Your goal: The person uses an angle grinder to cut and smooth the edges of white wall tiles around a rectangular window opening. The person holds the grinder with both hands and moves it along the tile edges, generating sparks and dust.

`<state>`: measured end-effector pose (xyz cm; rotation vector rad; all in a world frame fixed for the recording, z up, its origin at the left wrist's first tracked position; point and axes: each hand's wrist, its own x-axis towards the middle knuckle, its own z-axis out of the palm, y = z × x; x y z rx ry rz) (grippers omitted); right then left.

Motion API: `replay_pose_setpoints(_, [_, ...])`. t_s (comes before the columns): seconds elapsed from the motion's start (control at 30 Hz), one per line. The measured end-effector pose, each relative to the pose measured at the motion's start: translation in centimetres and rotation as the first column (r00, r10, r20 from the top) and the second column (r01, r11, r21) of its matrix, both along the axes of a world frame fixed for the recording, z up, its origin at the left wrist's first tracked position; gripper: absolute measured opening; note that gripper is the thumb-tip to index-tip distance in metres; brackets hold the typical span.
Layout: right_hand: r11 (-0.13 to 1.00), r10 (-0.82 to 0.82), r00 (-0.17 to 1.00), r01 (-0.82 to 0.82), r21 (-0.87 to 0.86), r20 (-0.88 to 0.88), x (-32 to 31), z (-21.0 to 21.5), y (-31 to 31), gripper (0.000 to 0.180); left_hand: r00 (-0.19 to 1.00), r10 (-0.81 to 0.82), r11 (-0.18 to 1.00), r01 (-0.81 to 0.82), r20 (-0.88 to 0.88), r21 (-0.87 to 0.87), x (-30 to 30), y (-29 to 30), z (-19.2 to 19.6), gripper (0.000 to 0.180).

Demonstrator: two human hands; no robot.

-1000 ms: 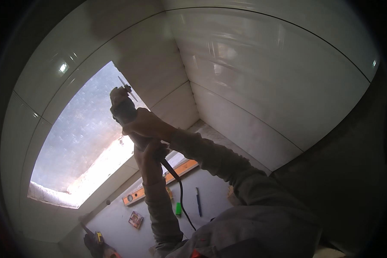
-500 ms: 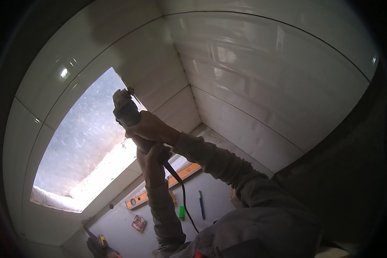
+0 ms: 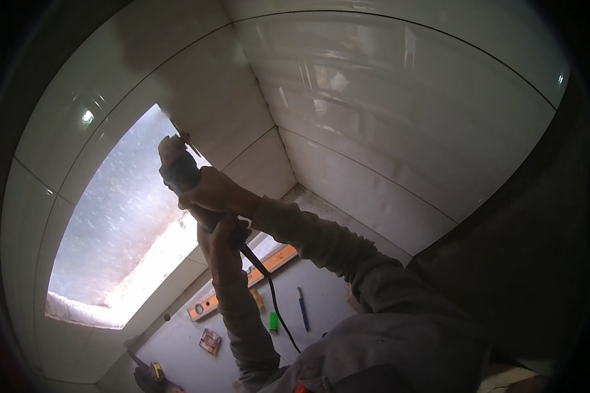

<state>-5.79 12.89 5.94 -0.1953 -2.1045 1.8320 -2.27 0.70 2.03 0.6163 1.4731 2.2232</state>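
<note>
Gripping a dark angle grinder (image 3: 179, 171) left of centre, both hands are wrapped around it: the right hand (image 3: 217, 191) on its body, the left hand (image 3: 220, 240) lower, near the cord (image 3: 275, 301). Its head overlaps the bright opening (image 3: 111, 242). Below, the left sleeve (image 3: 244, 327) blocks part of an orange level (image 3: 210, 304); a green block (image 3: 273, 321), slim blue tool (image 3: 303, 309) and reddish packet (image 3: 210, 341) lie lower centre.

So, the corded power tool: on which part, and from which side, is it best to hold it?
Probably grip the power tool around its long dark body, coming from the cord end: the right hand and left hand both fit there, and the head is at the opposite end.
</note>
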Motion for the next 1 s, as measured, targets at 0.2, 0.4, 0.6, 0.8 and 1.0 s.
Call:
replay_pose_setpoints(0.2, [0.998, 0.048, 0.999, -0.047, -0.031, 0.016, 0.1, 0.4, 0.1, 0.041, 1.0, 0.013, 1.0, -0.013, -0.006, -0.008, 0.0, 0.1, 0.4, 0.038])
replay_pose_setpoints(0.4, [0.998, 0.047, 0.998, -0.048, -0.037, -0.029, 0.1, 0.5, 0.2, 0.041, 1.0, 0.02, 1.0, -0.02, -0.001, -0.017, 0.0, 0.2, 0.6, 0.037])
replay_pose_setpoints(0.6, [0.999, 0.028, 0.999, -0.028, -0.015, 0.033, -0.2, 0.7, 0.3, 0.043, 1.0, 0.004, 1.0, -0.004, 0.013, -0.005, 0.1, 0.2, 1.1, 0.034])
replay_pose_setpoints(0.8, [0.999, 0.041, 0.997, -0.041, -0.004, 0.06, 0.2, 1.2, 0.6, 0.044, 0.999, 0.006, 1.0, -0.006, 0.034, -0.001, -0.1, 0.5, 1.0, 0.036])
replay_pose_setpoints(1.0, [0.997, 0.077, 0.993, -0.076, -0.013, 0.09, 0.5, -0.1, 0.2, 0.045, 0.998, 0.051, 0.998, -0.053, 0.041, 0.028, 0.3, 0.4, -0.6, 0.036])
